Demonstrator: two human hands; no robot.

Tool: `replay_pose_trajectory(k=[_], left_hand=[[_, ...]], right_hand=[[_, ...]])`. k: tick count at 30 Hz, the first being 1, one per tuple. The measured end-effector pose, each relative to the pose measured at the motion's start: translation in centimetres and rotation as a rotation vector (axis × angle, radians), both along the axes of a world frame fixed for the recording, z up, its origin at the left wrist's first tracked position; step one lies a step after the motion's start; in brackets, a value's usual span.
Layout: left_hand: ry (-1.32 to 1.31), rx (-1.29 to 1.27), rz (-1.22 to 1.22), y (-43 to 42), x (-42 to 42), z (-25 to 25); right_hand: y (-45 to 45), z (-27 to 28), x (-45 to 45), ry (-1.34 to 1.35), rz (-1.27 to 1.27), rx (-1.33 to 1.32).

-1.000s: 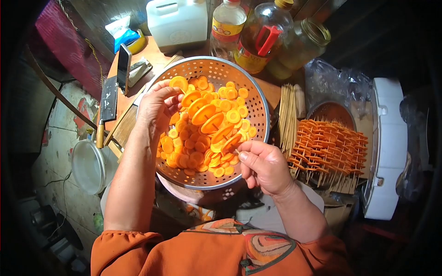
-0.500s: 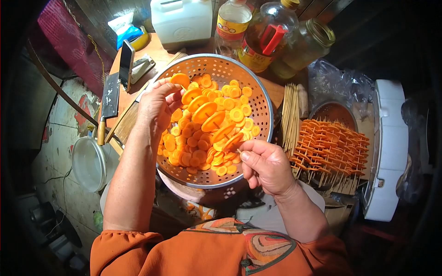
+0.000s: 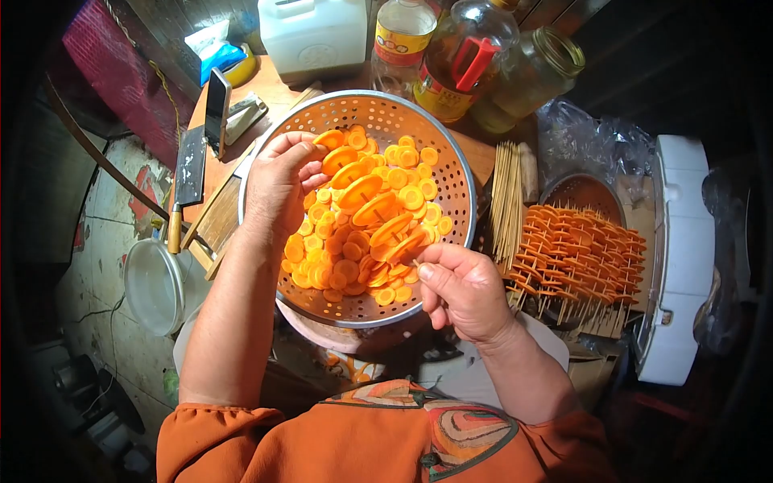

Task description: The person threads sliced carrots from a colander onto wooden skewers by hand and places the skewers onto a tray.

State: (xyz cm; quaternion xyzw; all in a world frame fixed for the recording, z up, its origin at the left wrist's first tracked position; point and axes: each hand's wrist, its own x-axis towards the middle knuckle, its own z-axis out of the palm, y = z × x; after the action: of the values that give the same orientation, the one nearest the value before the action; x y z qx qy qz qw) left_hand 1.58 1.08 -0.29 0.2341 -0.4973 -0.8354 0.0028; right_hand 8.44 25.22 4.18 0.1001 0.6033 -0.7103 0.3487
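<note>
A metal colander [image 3: 451,173] holds many loose carrot slices [image 3: 346,258]. Over it, several larger carrot slices [image 3: 359,191] are threaded, spaced apart, on a thin skewer that slants down to the right. My right hand [image 3: 467,290] pinches the skewer's lower end between thumb and forefinger. At the upper end, my left hand [image 3: 282,177] has its fingers closed on a carrot slice [image 3: 329,139], which lies at the skewer's tip. Bare skewers [image 3: 506,201] lie in a bundle right of the colander. Beside them is a pile of filled carrot skewers [image 3: 576,253].
A cleaver [image 3: 191,169] and a phone [image 3: 217,113] are at the left of the wooden table. Behind the colander stand a white jug [image 3: 314,40], bottles [image 3: 403,40] and a glass jar [image 3: 531,76]. A white foam box [image 3: 676,258] is at the far right.
My left hand has tilted its slice and brought it down to the right, onto the skewer's upper end. My right hand keeps its hold. The view has shifted slightly.
</note>
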Motion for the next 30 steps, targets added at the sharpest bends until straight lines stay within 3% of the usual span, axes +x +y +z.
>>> replay_pose_trajectory(k=[20, 30], left_hand=[[-0.007, -0.070, 0.010, 0.2, 0.3, -0.6], [0.161, -0.161, 0.065, 0.8, 2.2, 3.4]], right_hand=[[-0.5, 0.1, 0.3, 0.050, 0.000, 0.026], [0.8, -0.4, 1.1, 0.129, -0.080, -0.114]])
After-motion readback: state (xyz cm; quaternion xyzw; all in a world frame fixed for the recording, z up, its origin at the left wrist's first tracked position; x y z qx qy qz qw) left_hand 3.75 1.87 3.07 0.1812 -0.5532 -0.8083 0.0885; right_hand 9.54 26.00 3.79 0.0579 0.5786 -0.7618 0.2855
